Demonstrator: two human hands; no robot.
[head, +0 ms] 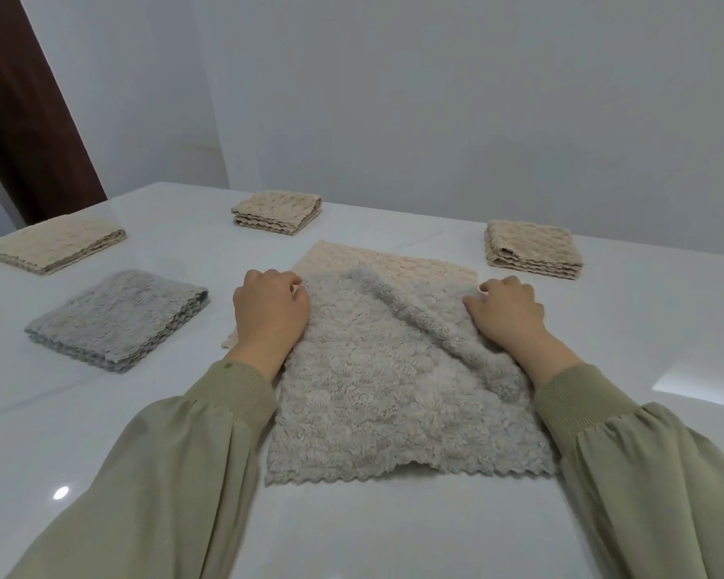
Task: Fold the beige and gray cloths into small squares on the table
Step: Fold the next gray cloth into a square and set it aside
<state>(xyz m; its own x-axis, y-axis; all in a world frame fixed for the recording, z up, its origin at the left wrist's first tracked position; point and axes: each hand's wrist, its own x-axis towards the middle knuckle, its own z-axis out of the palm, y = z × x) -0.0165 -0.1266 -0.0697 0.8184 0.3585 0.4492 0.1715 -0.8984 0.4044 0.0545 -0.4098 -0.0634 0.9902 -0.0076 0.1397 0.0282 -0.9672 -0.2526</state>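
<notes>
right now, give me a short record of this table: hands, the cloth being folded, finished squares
cloth being folded: gray cloth, at centre, a diagonal ridge across it; beige cloth shows past its far edge
left hand: grips the far left corner
right hand: grips the far right corner
folded gray: one gray square, on the left
folded beige: three beige squares, far left, far centre, right
surface: white table

The single head-worn camera looked forward and down across the white table [393, 537] from close above, both sleeves [176, 461] entering at the bottom edge, the wall [435, 98] filling the upper half.
</notes>
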